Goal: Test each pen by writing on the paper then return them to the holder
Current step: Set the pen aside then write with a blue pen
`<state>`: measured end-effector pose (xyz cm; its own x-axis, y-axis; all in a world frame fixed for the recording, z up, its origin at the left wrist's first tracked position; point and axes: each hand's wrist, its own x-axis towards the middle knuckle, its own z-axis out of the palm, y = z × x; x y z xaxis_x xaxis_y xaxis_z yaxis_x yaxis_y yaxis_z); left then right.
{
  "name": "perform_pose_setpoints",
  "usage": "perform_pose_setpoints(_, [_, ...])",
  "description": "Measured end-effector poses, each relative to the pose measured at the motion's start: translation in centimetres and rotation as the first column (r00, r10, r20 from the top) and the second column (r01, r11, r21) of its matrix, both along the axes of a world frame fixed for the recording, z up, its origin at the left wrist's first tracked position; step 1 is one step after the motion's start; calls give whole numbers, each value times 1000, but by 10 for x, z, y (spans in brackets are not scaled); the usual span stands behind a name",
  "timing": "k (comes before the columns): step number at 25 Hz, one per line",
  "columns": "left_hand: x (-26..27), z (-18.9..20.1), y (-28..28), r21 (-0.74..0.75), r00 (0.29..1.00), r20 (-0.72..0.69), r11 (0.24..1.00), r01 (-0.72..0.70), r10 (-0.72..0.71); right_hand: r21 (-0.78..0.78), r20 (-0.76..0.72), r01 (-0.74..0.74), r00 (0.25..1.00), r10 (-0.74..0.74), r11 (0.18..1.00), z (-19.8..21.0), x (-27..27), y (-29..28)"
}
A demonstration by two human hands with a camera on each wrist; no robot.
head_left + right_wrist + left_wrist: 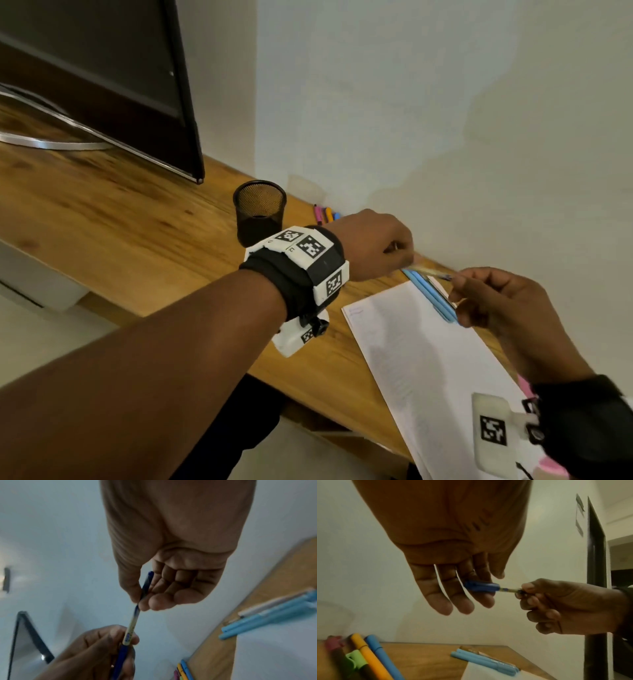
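1. Nearest, at five o'clock in the head view, the white sheet of paper (421,359) lies on the wooden worktop (120,233), faint marks at its top corner.
2. Above the paper at three o'clock, the right hand (496,301) pinches one end of a slim cream-barrelled pen with blue ends (133,623); the left hand (373,245) grips the other end, fingers curled on its blue cap (481,586).
3. Pulling could fling the cap, or the exposed tip could streak the fingers.
4. Light blue pens (431,294) lie under the hands at the paper's edge.
5. Farther, at twelve o'clock, the black mesh holder (259,212) stands empty; coloured pens (325,214) lie beside it.
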<state>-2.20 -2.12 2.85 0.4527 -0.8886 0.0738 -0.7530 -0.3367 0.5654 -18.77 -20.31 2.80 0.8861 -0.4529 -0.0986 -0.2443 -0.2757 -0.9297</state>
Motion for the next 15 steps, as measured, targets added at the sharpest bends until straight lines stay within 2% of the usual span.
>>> perform_pose_setpoints(3, [-15, -6, -23, 129, 998, -25, 990, 61, -58, 350, 82, 144, 980, -183, 926, -26, -18, -17])
perform_pose_setpoints(5, [-26, -14, -38, 179, 986, -158, 981, 77, -48, 450, 83, 194, 963, -257, 872, -41, -28, -27])
perform_pose_setpoints(7, [-37, -20, -51, 202, 966, -259, 976, 77, -22, 476, 99, 199, 956, -277, 857, -52, -34, -35])
perform_pose_setpoints(8, [-41, -21, -59, 198, 963, -267, 977, 75, -20, 493, 114, 195, 952, -285, 848, -55, -36, -39])
perform_pose_setpoints(11, [-43, -24, -68, 139, 972, -233, 989, 49, -15, 513, 129, 133, 965, -229, 848, -62, -28, -33])
perform_pose_setpoints(15, [-45, -30, -75, 137, 976, -217, 990, 36, -6, 410, 125, 58, 985, -119, 910, -74, -25, -22])
